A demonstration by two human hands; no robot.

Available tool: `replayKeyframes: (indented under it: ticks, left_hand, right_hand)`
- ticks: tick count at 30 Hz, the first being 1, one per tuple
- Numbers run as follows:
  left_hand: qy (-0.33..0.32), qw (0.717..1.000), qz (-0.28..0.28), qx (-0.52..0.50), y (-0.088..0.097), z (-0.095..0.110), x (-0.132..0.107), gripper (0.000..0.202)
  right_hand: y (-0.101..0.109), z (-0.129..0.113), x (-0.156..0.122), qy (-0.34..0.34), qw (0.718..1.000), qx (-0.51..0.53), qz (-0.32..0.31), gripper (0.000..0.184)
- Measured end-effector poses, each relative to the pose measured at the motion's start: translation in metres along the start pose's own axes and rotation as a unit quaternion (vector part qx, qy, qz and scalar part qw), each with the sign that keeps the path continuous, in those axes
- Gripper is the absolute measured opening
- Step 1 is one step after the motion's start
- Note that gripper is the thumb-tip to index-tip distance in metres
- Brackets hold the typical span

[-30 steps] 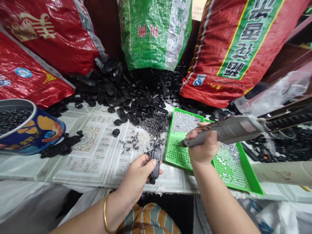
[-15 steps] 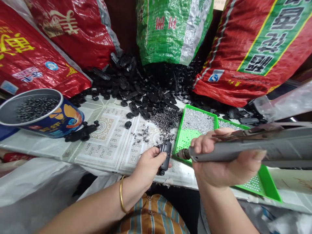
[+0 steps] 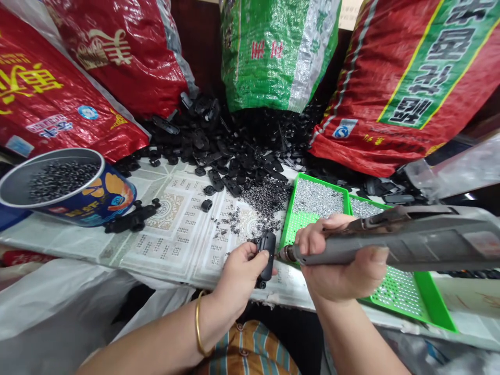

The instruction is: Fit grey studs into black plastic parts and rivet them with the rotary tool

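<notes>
Between thumb and fingers, my left hand [image 3: 244, 268] grips a small black plastic toy-car-like part [image 3: 267, 255] with round ends, held upright near the table's front edge. My right hand [image 3: 336, 260] is wrapped round a grey power screwdriver [image 3: 390, 239] lying sideways, its tip pointing left. That tip is close to the right side of the black part; whether they touch I cannot tell. Behind the screwdriver lies a green perforated tray [image 3: 287, 229] with many small silver screws [image 3: 318, 195]. A second green tray [image 3: 433, 302] is partly hidden under my right hand and the tool.
Black plastic parts [image 3: 211, 151] are heaped at the back, beneath a green sack [image 3: 273, 67] and red sacks [image 3: 390, 94]. Tiny dark pieces [image 3: 265, 198] lie in front. A blue tub [image 3: 113, 192] of small parts stands left, beside another black assembly [image 3: 133, 217].
The screwdriver in my right hand has moved left, its tip nearer to the black part. My left hand still grips the part, which has turned slightly. The whole view has shifted a little.
</notes>
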State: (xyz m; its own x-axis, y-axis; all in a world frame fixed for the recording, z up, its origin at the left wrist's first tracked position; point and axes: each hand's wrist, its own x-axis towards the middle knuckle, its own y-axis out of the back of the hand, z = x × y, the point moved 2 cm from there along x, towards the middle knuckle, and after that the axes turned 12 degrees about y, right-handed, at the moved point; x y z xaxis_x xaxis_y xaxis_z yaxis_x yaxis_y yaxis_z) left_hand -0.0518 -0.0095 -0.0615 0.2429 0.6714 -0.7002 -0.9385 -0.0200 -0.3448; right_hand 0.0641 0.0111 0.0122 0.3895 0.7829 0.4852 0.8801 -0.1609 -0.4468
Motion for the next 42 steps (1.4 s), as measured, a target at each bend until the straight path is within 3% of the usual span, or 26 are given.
replayKeyframes:
  ticks: [12, 17, 21, 24, 27, 32, 37, 42]
  left_hand:
    - [-0.026, 1.000, 0.010, -0.014, 0.001, -0.006, 0.004, 0.020]
    - [-0.023, 1.000, -0.005, -0.010, 0.002, -0.005, 0.004, 0.020]
    - [-0.019, 0.999, -0.036, -0.004, 0.004, -0.003, 0.005, 0.020]
    - [0.022, 0.997, -0.077, -0.011, 0.008, 0.000, 0.003, 0.023]
    - [0.060, 0.991, -0.111, -0.033, 0.012, 0.007, -0.002, 0.031]
    - [0.094, 0.989, -0.118, -0.015, 0.014, 0.014, -0.007, 0.045]
    - [0.081, 0.995, -0.059, 0.008, 0.009, 0.013, -0.005, 0.032]
    - [0.078, 0.996, -0.050, 0.004, 0.007, 0.012, -0.005, 0.027]
  right_hand:
    - [-0.010, 0.002, -0.015, 0.021, 0.994, 0.004, -0.104, 0.030]
    - [-0.014, 0.004, -0.021, 0.042, 0.994, -0.008, -0.101, 0.030]
    - [-0.011, -0.013, -0.015, 0.031, 0.995, -0.018, -0.091, 0.036]
    - [-0.002, -0.037, -0.003, 0.087, 0.990, -0.054, -0.102, 0.041]
    - [0.018, -0.047, 0.012, 0.124, 0.987, -0.083, -0.052, 0.041]
    - [0.049, -0.026, 0.027, 0.120, 0.985, -0.105, 0.069, 0.041]
    - [0.061, 0.000, 0.029, 0.112, 0.981, -0.127, 0.090, 0.042]
    - [0.065, 0.015, 0.035, 0.139, 0.977, -0.138, 0.083, 0.036]
